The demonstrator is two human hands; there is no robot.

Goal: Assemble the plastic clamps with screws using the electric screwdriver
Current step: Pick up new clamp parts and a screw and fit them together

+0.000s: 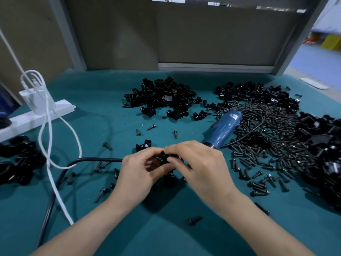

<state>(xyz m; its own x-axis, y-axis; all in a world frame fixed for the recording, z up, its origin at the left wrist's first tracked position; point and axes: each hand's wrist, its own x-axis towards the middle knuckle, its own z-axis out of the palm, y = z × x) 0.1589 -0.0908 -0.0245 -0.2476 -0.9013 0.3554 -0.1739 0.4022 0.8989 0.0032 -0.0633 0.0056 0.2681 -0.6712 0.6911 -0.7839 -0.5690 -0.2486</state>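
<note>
My left hand [140, 170] and right hand [199, 163] meet low over the teal cloth-covered desk [110, 117]. The fingers [177, 146] of both curl around one small black plastic clamp [167, 157], pinching it between them. The blue electric screwdriver [223, 129] lies just beyond my right hand, beside a wide scatter of black metal screws [267, 145]. A heap of black clamp parts [162, 97] sits farther back.
</note>
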